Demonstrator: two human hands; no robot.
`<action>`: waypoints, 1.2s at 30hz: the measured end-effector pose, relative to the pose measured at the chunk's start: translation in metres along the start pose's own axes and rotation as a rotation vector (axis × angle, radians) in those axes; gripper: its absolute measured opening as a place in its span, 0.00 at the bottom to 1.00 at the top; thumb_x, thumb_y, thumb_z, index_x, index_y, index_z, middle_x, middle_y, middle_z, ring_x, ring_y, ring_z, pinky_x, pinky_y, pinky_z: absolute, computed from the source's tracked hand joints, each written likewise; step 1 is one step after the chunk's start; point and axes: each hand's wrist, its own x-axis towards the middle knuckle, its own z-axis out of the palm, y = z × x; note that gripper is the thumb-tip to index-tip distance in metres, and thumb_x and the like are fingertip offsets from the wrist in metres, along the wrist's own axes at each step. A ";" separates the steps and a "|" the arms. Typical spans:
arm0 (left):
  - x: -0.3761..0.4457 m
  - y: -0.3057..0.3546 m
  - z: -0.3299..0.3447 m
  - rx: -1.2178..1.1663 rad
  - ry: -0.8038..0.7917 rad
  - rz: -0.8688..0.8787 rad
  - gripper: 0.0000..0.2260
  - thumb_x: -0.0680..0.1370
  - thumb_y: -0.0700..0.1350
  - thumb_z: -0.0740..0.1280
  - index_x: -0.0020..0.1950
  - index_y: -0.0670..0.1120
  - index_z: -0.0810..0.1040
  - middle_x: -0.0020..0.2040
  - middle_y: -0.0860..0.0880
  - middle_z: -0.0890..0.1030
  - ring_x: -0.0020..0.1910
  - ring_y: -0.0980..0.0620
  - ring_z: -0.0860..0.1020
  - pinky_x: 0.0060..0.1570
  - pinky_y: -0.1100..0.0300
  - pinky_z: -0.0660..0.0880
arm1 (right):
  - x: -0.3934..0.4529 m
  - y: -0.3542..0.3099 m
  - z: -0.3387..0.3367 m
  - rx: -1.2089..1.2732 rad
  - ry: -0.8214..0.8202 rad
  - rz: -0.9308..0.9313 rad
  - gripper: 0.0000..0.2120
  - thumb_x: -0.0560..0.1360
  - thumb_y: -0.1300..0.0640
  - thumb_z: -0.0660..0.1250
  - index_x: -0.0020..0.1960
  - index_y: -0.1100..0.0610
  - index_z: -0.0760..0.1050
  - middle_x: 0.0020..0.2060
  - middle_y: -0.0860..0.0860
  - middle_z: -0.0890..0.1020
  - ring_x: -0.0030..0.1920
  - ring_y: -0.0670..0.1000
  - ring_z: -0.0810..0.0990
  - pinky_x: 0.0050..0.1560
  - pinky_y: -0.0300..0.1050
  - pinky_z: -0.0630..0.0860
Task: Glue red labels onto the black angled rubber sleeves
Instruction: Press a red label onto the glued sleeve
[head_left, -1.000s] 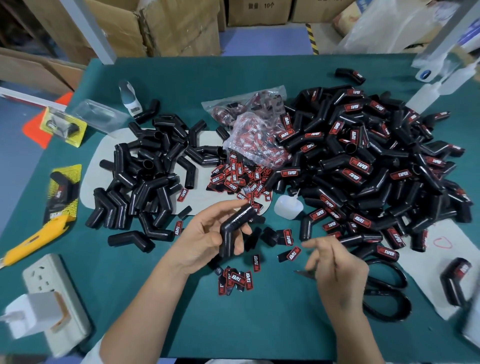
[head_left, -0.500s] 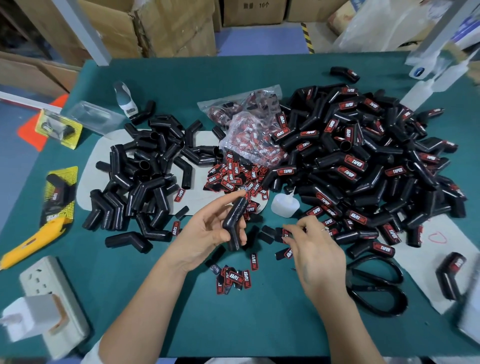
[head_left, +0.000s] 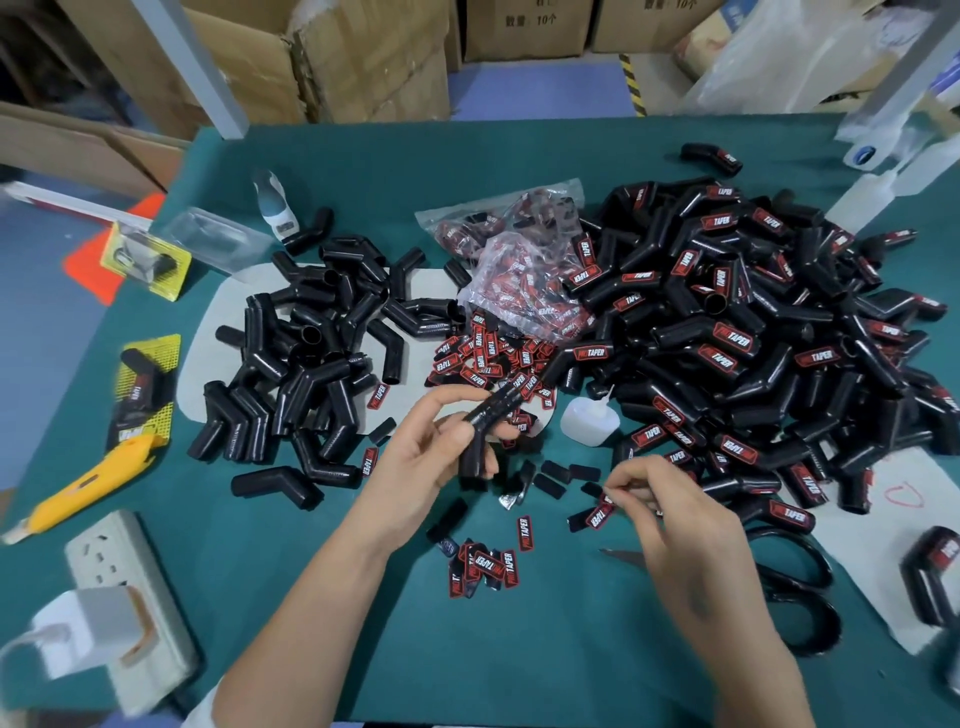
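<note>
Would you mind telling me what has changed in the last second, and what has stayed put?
The right hand moved forward to the loose labels and now pinches a red label with a thin tool. The left hand kept gripping the unlabelled sleeve, tilting it slightly. The glue bottle, scissors and both sleeve piles stayed put.

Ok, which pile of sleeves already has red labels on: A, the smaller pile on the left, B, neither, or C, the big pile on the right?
C: the right pile shows red labels on many sleeves, while the left pile is nearly all plain black.
</note>
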 end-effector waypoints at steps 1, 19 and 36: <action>0.000 0.000 0.000 0.018 0.054 0.007 0.13 0.85 0.49 0.66 0.69 0.49 0.76 0.60 0.36 0.84 0.44 0.47 0.81 0.51 0.55 0.79 | 0.001 0.001 0.001 0.026 -0.027 0.035 0.09 0.81 0.58 0.70 0.51 0.43 0.76 0.50 0.36 0.81 0.48 0.45 0.83 0.40 0.55 0.85; 0.005 0.005 -0.010 -0.228 -0.053 0.019 0.32 0.77 0.28 0.55 0.82 0.39 0.62 0.75 0.31 0.72 0.72 0.41 0.75 0.70 0.55 0.73 | 0.005 -0.008 0.032 -0.313 0.039 -0.156 0.10 0.76 0.63 0.76 0.47 0.51 0.77 0.35 0.44 0.80 0.35 0.50 0.80 0.35 0.48 0.77; 0.004 0.010 -0.008 -0.310 -0.172 0.023 0.33 0.78 0.26 0.63 0.82 0.43 0.66 0.76 0.31 0.70 0.71 0.45 0.77 0.71 0.57 0.73 | 0.018 -0.007 0.050 -0.635 -0.041 -0.478 0.20 0.52 0.75 0.71 0.40 0.59 0.76 0.35 0.52 0.74 0.33 0.54 0.74 0.33 0.45 0.69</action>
